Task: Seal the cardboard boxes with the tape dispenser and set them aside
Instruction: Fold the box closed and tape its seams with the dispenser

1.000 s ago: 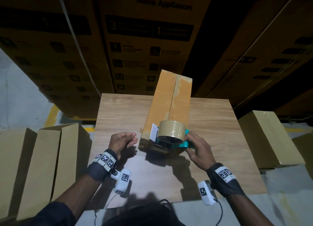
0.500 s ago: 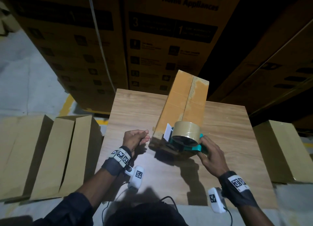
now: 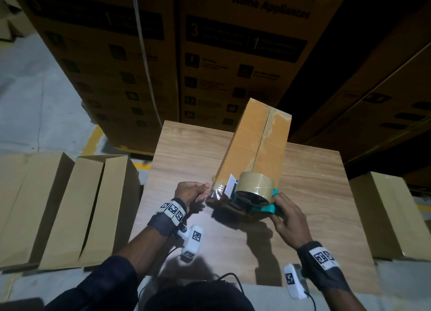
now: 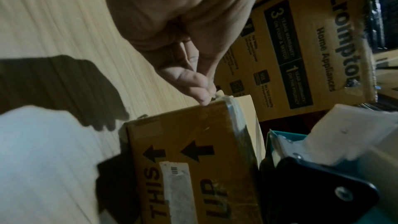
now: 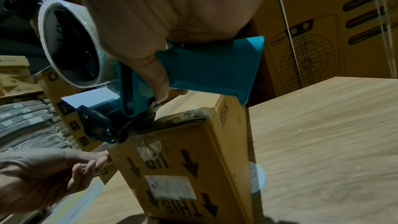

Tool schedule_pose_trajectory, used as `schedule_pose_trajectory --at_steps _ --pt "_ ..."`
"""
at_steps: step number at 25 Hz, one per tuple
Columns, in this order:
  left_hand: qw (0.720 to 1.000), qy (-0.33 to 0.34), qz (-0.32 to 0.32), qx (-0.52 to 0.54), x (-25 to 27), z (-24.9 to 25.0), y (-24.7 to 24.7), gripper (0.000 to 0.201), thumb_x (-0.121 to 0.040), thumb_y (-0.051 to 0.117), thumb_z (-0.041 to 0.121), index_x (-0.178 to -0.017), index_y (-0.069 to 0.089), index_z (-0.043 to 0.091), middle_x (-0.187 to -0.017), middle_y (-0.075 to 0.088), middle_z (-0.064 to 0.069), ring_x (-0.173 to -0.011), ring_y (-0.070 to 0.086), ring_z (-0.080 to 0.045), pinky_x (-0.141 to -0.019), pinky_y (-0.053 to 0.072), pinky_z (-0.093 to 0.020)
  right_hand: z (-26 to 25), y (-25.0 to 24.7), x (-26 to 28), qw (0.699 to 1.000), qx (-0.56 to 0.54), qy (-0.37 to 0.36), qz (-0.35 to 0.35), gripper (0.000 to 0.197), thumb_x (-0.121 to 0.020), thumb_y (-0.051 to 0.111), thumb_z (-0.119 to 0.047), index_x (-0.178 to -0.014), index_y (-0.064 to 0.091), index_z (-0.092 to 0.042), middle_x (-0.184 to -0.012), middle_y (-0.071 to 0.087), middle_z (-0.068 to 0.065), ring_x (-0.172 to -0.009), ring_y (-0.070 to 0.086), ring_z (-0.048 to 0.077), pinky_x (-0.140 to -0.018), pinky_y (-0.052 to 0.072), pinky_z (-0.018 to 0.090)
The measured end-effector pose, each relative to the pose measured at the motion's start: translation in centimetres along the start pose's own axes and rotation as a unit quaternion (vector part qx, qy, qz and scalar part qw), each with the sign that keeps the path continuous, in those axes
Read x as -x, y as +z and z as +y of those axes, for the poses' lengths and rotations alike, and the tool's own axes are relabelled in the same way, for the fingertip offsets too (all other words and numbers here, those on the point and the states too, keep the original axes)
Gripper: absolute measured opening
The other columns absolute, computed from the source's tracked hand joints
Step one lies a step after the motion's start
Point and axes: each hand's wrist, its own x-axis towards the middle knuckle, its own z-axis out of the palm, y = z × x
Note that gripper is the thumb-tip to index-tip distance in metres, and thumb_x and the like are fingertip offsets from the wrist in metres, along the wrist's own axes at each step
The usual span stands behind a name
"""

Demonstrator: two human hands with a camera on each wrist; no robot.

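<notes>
The head camera looks steeply down from above the wooden table (image 3: 186,152), facing the stacked cartons at 12 o'clock, both forearms reaching in from 6. The left wrist camera sits close and low, rolled sideways, looking past the left hand (image 4: 189,67) toward 1 o'clock. The right wrist camera, equally near, looks along the right hand (image 5: 150,40) toward 11, its far background perhaps too dim to read. All three share the near end of the cardboard box (image 3: 254,147) and the tape dispenser (image 3: 254,194).

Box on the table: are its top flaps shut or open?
Shut. The box has its top flaps lying flat, meeting along the centre seam, with the tape dispenser at its near end.
</notes>
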Motion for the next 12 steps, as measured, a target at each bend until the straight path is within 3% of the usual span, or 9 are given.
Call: schedule_pose_trajectory --at_steps 1,3,5,8,9,12 --pt "1.0 -0.003 -0.002 -0.004 0.0 0.0 0.0 0.031 -0.074 0.091 0.021 -0.087 0.078 -0.003 -0.07 0.069 -0.02 -0.049 0.058 -0.023 -0.076 0.057 -0.062 0.0 0.0 -0.1 1.0 0.001 0.0 -0.001 0.06 -0.078 0.077 0.003 -0.107 0.051 -0.042 -0.114 0.057 -0.021 -0.097 0.06 0.011 -0.077 0.056 0.043" --pt "1.0 -0.001 -0.011 -0.009 0.2 -0.1 0.2 0.034 -0.071 0.09 0.024 -0.086 0.077 -0.004 -0.071 0.069 -0.02 -0.047 0.057 -0.021 -0.065 0.059 -0.047 0.2 0.1 -0.1 1.0 0.0 -0.001 -0.003 0.063 -0.078 0.077 0.003 -0.106 0.047 -0.045 -0.113 0.056 -0.021 -0.095 0.059 0.011 -0.076 0.056 0.043" --pt "1.0 0.006 -0.018 -0.011 0.4 -0.4 0.6 0.041 -0.067 0.091 0.03 -0.087 0.077 -0.003 -0.074 0.071 -0.019 -0.048 0.059 -0.021 -0.058 0.056 -0.039 0.5 0.2 0.0 1.0 -0.009 0.002 -0.005 0.057 -0.078 0.077 0.003 -0.107 0.051 -0.039 -0.114 0.057 -0.02 -0.097 0.06 0.011 -0.075 0.056 0.044" --pt "1.0 -0.003 -0.008 -0.02 0.6 -0.6 0.9 0.048 -0.069 0.093 0.036 -0.101 0.074 0.006 -0.087 0.078 -0.016 -0.07 0.073 -0.028 -0.075 0.062 -0.059 1.1 0.5 0.1 1.0 -0.014 0.008 -0.007 0.051 -0.079 0.077 0.002 -0.115 0.058 -0.029 -0.121 0.059 -0.016 -0.103 0.061 0.013 -0.081 0.057 0.047" --pt "1.0 -0.011 -0.004 -0.02 0.3 -0.7 0.8 0.058 -0.065 0.096 0.041 -0.108 0.071 0.011 -0.09 0.078 -0.016 -0.076 0.075 -0.03 -0.078 0.061 -0.062 1.2 0.6 0.1 1.0 -0.011 0.008 -0.008 0.051 -0.079 0.077 0.002 -0.116 0.058 -0.028 -0.122 0.06 -0.015 -0.105 0.061 0.014 -0.082 0.057 0.047" --pt "0.997 -0.046 0.018 -0.06 -0.5 -1.5 0.3 0.095 -0.042 0.096 0.067 -0.116 0.059 0.02 -0.096 0.077 -0.02 -0.082 0.076 -0.031 -0.074 0.063 -0.05 1.5 0.9 0.3 1.0 0.0 0.01 0.002 0.056 -0.077 0.078 0.005 -0.119 0.059 -0.025 -0.125 0.062 -0.008 -0.108 0.062 0.019 -0.086 0.056 0.05"
